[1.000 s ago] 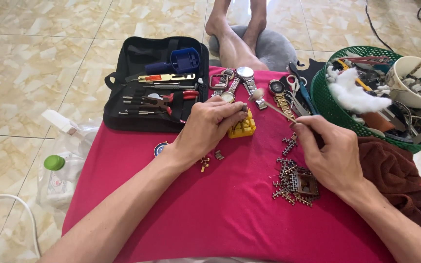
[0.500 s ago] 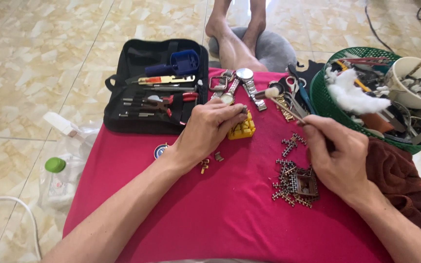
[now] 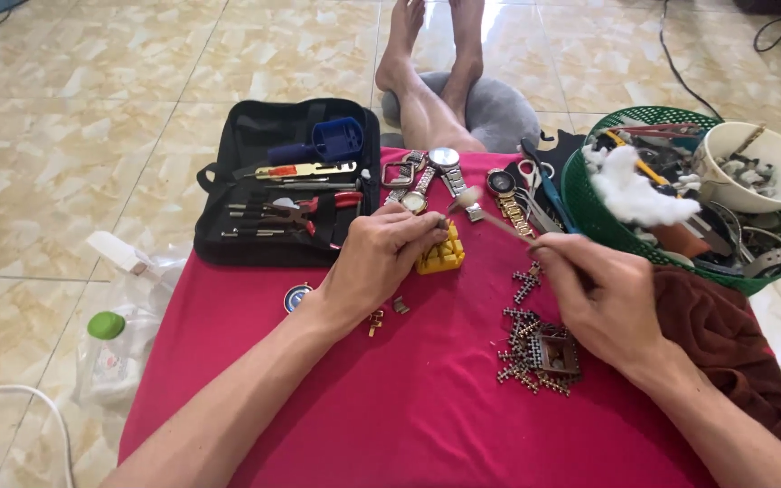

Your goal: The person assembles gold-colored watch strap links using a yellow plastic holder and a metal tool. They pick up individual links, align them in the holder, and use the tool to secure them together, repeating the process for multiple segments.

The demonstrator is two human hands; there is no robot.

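Head cam: left hand (image 3: 377, 262) pinching the yellow block (image 3: 441, 256), right hand (image 3: 603, 303) gripping a brush (image 3: 485, 212). Loose links (image 3: 528, 348) piled up, watches (image 3: 445, 172) waiting, so roughly midway.

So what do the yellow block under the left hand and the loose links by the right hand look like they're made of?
The yellow block looks like moulded plastic: flat, even colour with a dull sheen, no metallic glint. The left hand rests on it. The loose links near the right hand look like metal, probably steel: silvery grey, with bright highlights against the red cloth.
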